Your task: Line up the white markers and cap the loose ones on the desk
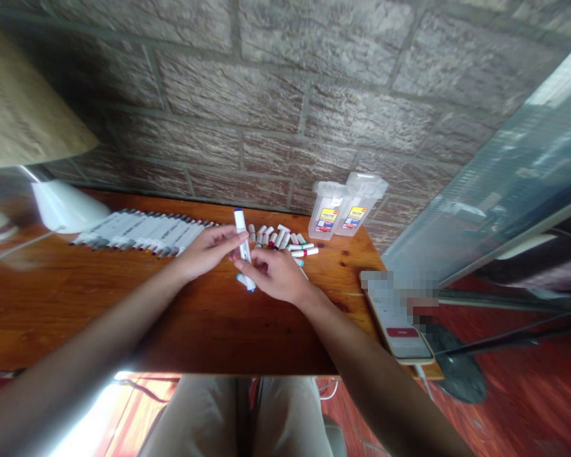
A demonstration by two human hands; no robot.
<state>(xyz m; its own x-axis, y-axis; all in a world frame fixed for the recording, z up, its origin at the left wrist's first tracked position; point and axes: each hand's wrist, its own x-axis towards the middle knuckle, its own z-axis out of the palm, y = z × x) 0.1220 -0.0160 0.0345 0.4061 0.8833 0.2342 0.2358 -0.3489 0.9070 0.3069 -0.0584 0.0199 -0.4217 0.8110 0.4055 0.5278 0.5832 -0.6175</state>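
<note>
A white marker (240,221) with blue ends stands nearly upright between my hands, above the table. My left hand (210,251) pinches it from the left, around its middle. The fingers of my right hand (282,274) close on its lower half from the other side. Just behind its lower end, a teal-tipped marker (241,278) shows in part. Beyond my right hand lies a loose heap of markers and caps (279,239) in several colours, partly covered by that hand. Left of my left hand, many white markers (143,231) lie side by side in a long row.
Two clear plastic cases (327,212) with yellow labels stand at the back right, against the stone wall (266,152). A lamp (59,200) stands at the left, its cable crossing the wooden table (195,336). A phone (402,324) lies at the right edge.
</note>
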